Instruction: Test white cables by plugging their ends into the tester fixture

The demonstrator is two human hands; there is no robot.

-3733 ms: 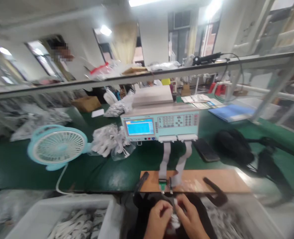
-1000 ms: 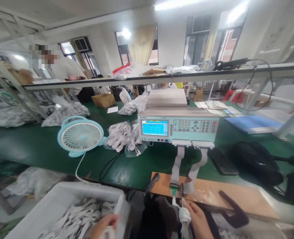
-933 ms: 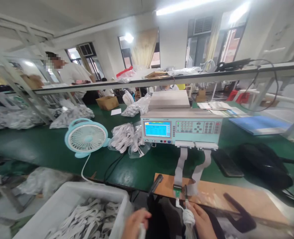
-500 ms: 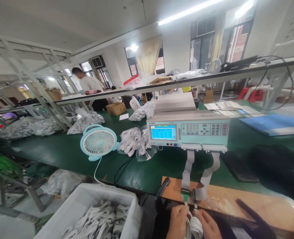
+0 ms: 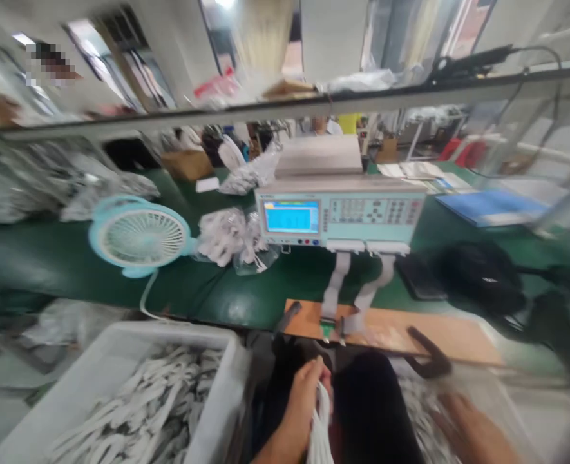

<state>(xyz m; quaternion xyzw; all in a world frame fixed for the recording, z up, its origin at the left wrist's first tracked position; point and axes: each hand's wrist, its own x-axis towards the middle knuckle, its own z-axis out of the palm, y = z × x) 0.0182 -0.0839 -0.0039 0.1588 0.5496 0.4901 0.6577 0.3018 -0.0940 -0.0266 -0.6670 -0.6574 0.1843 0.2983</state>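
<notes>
My left hand (image 5: 305, 394) is closed around a bundled white cable (image 5: 320, 432), held low in front of my lap. Off to the right, my right hand (image 5: 473, 422) is smeared by motion over a bin of pale cables (image 5: 422, 406); its fingers are too blurred to read. Ahead of the left hand, a green connector board (image 5: 326, 330) and a second, dark connector (image 5: 342, 330) sit at the edge of an orange-brown board (image 5: 386, 322). Grey ribbon cables (image 5: 337, 283) join them to a tester with a lit blue screen (image 5: 292, 217).
A white bin (image 5: 120, 332) full of cables stands at lower left. On the green table (image 5: 207, 296) are a light-blue fan (image 5: 142, 238), bagged cables (image 5: 221, 235), a black phone-like slab (image 5: 420, 277) and a blue folder (image 5: 492, 205). A shelf (image 5: 246, 109) crosses above; a person is behind at left.
Both hands have come away from the connectors. The left has drawn back with the white cable; the right has swung right over the other bin. The view has tilted down.
</notes>
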